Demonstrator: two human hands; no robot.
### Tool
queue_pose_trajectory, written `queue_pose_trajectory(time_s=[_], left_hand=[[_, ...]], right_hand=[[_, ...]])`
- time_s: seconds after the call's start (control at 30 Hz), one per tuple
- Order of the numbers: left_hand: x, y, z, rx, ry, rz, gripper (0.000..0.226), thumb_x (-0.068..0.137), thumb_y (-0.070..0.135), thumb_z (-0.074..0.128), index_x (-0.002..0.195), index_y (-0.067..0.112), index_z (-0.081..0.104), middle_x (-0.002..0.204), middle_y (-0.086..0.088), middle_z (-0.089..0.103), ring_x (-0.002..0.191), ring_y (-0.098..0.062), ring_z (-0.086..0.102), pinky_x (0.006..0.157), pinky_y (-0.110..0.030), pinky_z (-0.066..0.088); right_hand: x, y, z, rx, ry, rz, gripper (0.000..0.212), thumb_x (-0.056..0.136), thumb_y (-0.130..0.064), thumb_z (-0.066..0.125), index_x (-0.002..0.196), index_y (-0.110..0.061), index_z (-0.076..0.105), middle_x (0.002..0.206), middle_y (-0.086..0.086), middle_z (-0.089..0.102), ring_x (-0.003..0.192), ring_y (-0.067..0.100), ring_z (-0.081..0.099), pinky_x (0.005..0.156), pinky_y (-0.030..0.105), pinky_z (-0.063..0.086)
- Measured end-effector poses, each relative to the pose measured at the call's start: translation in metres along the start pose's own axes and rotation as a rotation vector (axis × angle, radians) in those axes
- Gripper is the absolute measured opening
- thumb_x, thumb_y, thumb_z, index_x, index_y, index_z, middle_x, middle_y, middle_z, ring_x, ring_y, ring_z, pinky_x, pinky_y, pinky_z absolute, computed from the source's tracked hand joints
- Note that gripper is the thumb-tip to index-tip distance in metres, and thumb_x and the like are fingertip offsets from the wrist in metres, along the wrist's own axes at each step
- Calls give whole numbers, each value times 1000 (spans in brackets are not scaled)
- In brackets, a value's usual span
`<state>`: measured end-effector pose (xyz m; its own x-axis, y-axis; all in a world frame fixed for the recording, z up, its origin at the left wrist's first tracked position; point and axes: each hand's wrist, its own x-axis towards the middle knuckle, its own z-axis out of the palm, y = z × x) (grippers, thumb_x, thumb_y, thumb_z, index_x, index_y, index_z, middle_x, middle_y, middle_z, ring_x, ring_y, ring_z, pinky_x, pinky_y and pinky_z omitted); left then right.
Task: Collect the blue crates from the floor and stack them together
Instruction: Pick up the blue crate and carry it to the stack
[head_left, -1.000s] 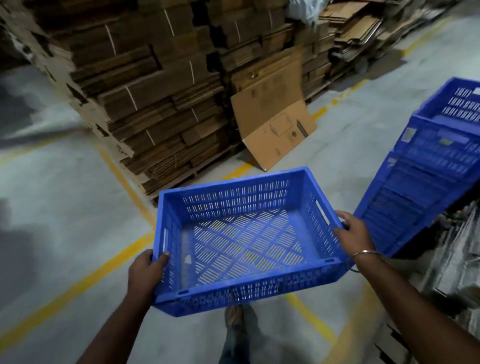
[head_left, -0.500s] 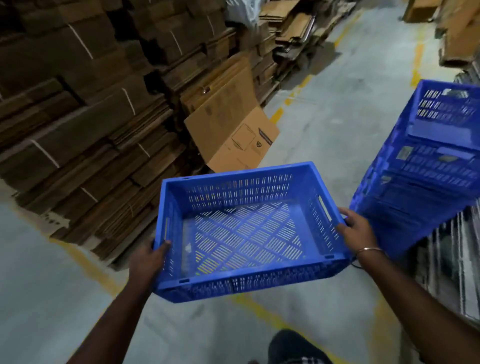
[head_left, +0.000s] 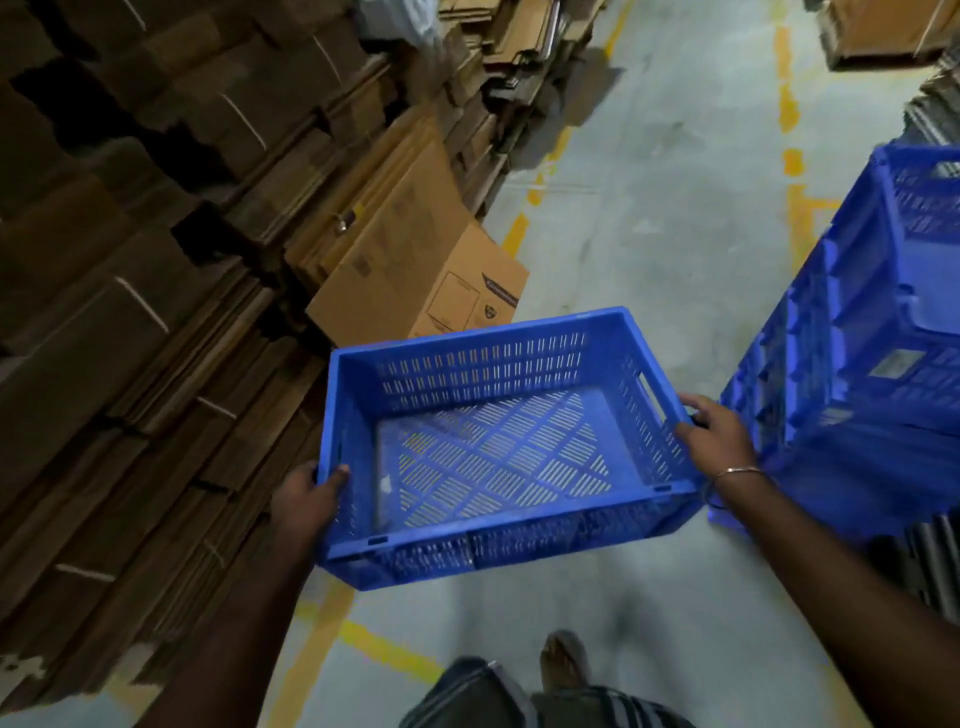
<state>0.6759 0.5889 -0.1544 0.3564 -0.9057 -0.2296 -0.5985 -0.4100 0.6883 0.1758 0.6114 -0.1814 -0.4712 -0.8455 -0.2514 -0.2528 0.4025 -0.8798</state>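
Both forearms are bare. A thin metal bangle (head_left: 737, 474) circles the right wrist. Dark striped shorts (head_left: 545, 701) and a sandal (head_left: 563, 660) show below.

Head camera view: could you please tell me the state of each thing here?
Blue crate: empty, carried above the floor.
Left hand: grips the crate's left rim.
Right hand: grips the crate's right side.
Crate stack: standing at right, leaning.
Cardboard sheet: flattened, propped against the piles.
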Motion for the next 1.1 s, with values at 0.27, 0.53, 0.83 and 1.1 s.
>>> queue_pose_trajectory(time_s=[0.27,0.53,0.83,1.1], left_hand=[[180,91,42,-67,-114,30,36,81,31,75,96,-1,67,87,-20,69,73,-26,62,63,-36,52],[365,205,93,16,-276,179,19,91,27,70,101,11,70,89,-14,71,82,-29,68,75,-42,55],[529,384,189,153,-507,468,34,82,44,66,97,13,71,83,-9,73,76,-28,71,71,-48,58],[604,529,316,191,-606,638,14,93,31,66,98,18,65,90,-14,72,78,-30,69,75,-52,58]], right_hand=[[125,-66,41,5,75,50,41,81,-8,62,119,-22,64,87,11,68,73,26,64,67,34,51],[229,-122,81,22,247,161,40,88,-6,60,125,-20,59,94,11,62,75,23,59,72,38,48],[312,-139,76,152,527,302,46,88,-13,65,132,-22,56,115,11,58,109,32,57,92,54,49],[402,-160,32,351,724,248,40,89,-6,61,126,-23,59,121,9,61,104,28,61,87,44,49]])
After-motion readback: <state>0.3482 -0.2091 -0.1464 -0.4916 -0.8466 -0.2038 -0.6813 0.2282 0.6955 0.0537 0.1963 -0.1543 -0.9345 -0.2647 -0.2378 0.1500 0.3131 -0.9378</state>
